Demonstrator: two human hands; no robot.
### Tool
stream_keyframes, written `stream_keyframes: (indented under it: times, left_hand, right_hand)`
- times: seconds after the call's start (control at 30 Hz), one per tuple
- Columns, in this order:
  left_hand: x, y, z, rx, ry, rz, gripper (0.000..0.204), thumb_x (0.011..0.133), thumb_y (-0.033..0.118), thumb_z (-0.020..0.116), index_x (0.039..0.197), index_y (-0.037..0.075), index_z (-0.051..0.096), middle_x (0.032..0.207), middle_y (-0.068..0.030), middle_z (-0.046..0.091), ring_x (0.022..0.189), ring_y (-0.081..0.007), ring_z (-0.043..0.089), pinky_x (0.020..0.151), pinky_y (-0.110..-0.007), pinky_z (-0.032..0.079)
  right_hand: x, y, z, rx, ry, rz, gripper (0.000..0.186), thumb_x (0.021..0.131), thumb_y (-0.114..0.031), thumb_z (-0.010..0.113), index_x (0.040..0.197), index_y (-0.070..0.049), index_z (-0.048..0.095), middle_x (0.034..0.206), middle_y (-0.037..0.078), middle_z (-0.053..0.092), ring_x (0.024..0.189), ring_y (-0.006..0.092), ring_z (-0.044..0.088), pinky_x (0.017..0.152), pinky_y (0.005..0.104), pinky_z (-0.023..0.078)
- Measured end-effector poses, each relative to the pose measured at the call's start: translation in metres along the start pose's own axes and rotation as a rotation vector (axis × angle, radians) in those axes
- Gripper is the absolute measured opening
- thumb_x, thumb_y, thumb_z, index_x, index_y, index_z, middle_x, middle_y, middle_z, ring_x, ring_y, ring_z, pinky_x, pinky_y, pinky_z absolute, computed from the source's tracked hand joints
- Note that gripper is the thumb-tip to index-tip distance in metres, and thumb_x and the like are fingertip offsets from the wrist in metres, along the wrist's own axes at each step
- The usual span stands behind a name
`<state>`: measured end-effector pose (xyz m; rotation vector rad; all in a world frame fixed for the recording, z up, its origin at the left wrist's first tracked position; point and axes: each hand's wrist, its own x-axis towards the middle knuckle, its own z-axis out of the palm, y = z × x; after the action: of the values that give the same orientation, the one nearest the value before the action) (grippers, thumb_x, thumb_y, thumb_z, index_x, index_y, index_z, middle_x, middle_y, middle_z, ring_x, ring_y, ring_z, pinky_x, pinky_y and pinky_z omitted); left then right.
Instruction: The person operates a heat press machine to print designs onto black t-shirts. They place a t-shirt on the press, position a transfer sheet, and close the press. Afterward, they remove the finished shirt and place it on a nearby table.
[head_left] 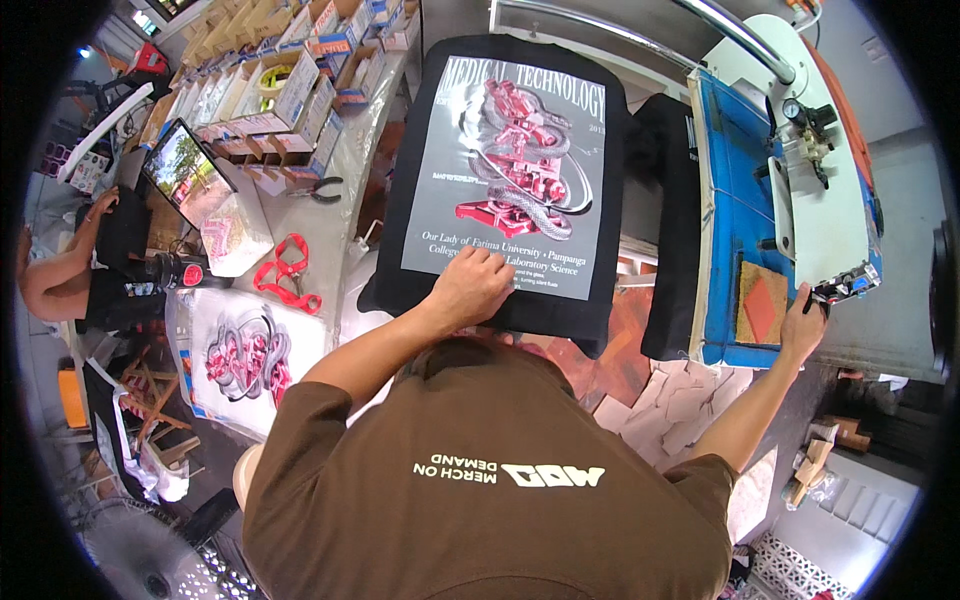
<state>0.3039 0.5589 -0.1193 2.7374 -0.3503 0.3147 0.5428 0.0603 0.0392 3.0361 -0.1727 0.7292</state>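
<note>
Head camera view: 1 black shirt (555, 318) lies spread face up ahead of the person, and on its middle sits a glossy grey panel (515, 165) with a red machine-and-snake graphic and pale lettering; whether that panel is loose film or already bonded, I cannot tell. The left hand (470, 288) rests at the near part of the shirt, over the panel's lower edge, its fingers curled and close together; what they pinch, if anything, is hidden under the knuckles. Well to the right of the shirt, the right hand (803, 325) looks closed around a small black-and-metal fitting (848, 286). Between that hand and the shirt are a blue board (735, 210) bearing a tan pad (750, 325) and, nearer the shirt, another black cloth (672, 220). To the left of the shirt lie a red strap-like item (285, 268) and a white sheet (250, 350) with a similar graphic. My reading is that the step in hand concerns the panel's lower edge, either settling it flat or starting to lift it, with the right hand working or steadying the fitting. The next move would seem to call for a flat shirt, a sure touch at that edge, and controlled pressure from both of the 2 hands.
</note>
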Motion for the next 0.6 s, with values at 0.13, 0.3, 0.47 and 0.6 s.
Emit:
stream_keyframes:
  times: [0.13,0.3,0.47,0.6]
  left_hand:
    - [-0.005,0.009,-0.027,-0.136,0.249,-0.033,0.019,0.079,0.014,0.072,0.096,0.008,0.066,0.090,-0.0089,0.065,0.087,-0.0289,0.062,0.079,-0.040,0.046]
    - [-0.058,-0.001,-0.045,-0.355,0.467,-0.204,0.013,0.080,0.007,0.069,0.093,0.004,0.067,0.089,-0.0123,0.066,0.086,-0.0320,0.063,0.080,-0.042,0.048]
    - [-0.130,-0.035,-0.018,-0.373,0.613,-0.540,0.009,0.084,0.003,0.065,0.093,0.002,0.068,0.087,-0.0141,0.066,0.081,-0.0302,0.065,0.073,-0.037,0.051]
    - [-0.169,-0.029,-0.023,-0.370,0.700,-0.723,0.012,0.088,0.004,0.062,0.097,0.000,0.068,0.087,-0.0121,0.066,0.080,-0.0227,0.064,0.073,-0.031,0.051]
  right_hand:
    - [0.006,-0.013,-0.003,-0.087,-0.047,0.051,0.064,0.097,-0.053,0.045,0.102,0.005,0.071,0.109,0.031,0.065,0.107,0.0481,0.059,0.094,0.0526,0.044]
    - [-0.030,-0.075,-0.022,0.004,0.063,0.050,0.059,0.095,-0.053,0.051,0.099,0.003,0.072,0.103,0.028,0.068,0.105,0.0451,0.060,0.093,0.0527,0.045]
    - [-0.086,-0.136,-0.031,0.167,0.176,-0.177,0.044,0.091,-0.041,0.064,0.104,0.000,0.070,0.104,0.023,0.067,0.105,0.0434,0.057,0.093,0.0545,0.042]
    - [-0.127,-0.172,-0.050,0.260,0.324,-0.293,0.059,0.080,-0.036,0.078,0.124,-0.002,0.059,0.131,0.021,0.053,0.122,0.0425,0.048,0.095,0.0597,0.039]
